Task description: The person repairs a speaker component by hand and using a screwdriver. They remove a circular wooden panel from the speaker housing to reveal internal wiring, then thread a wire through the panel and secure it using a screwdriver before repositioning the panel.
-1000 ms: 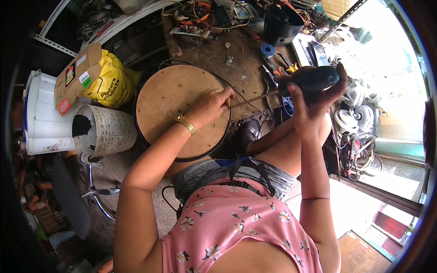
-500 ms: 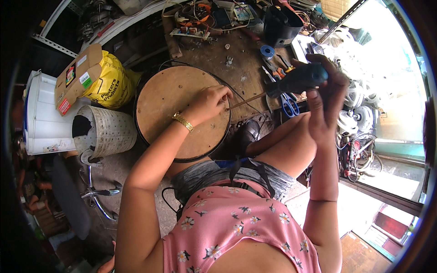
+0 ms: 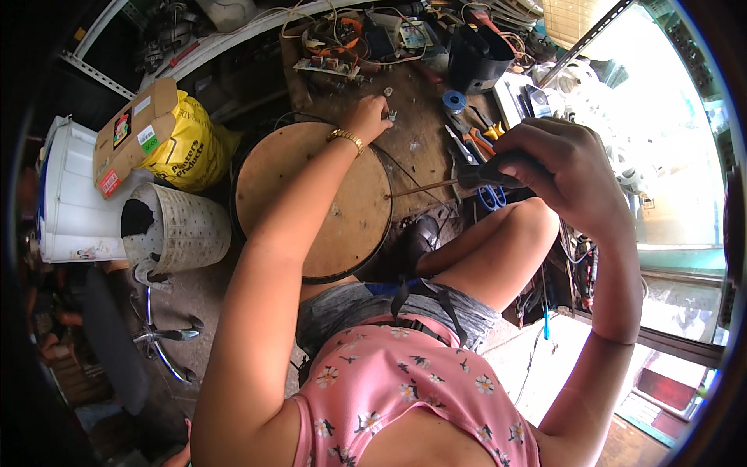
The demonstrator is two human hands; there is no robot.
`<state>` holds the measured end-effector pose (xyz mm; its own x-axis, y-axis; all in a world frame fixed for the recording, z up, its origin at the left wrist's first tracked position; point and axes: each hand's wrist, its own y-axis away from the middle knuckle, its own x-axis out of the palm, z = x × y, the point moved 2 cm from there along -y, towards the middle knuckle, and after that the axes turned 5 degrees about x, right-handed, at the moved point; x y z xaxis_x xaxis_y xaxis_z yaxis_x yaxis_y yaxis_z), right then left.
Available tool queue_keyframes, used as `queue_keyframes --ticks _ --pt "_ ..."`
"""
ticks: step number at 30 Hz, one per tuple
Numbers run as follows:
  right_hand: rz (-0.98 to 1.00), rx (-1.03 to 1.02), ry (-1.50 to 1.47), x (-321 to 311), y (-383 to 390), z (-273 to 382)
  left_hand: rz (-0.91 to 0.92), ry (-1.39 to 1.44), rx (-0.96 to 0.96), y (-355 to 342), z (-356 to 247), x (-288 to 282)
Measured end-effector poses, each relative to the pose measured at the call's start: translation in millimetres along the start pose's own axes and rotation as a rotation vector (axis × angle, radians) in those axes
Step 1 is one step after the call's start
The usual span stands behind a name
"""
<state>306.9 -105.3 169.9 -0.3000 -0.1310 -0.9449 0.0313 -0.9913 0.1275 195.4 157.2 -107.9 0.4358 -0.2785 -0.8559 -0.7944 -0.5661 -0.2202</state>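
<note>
On the cluttered workbench [image 3: 420, 140], the left hand [image 3: 366, 118] had reached forward off the round wooden board [image 3: 311, 198], fingers pinched toward a small metal part [image 3: 391, 115]; the right hand [image 3: 564, 175] had lifted, closed around the black handle of a screwdriver [image 3: 467, 180], shaft pointing left over the board's edge, suggesting the next piece was being fetched

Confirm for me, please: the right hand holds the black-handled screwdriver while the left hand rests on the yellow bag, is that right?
Not quite. The head view shows the left hand reaching past the round wooden stool top to small parts on the workbench, well away from the yellow bag. The right hand does hold the black-handled screwdriver.
</note>
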Motion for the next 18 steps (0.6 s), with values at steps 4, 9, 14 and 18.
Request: queue_keyframes --ticks 4,9,14,18 --pt "0.007 -0.097 -0.234 19.9 -4.2 -3.0 0.033 -0.074 -0.109 -8.7 1.2 13.6" --pt "-0.035 -0.196 -0.274 26.5 -9.5 -15.9 0.053 -0.102 -0.103 -24.0 20.5 31.5" --pt "0.062 0.093 0.009 33.8 2.9 -38.8 0.118 -0.143 -0.038 -26.9 24.3 28.8" --pt "-0.030 0.181 -0.059 39.3 27.4 -53.3 -0.070 0.370 -0.003 -10.0 4.9 -2.3"
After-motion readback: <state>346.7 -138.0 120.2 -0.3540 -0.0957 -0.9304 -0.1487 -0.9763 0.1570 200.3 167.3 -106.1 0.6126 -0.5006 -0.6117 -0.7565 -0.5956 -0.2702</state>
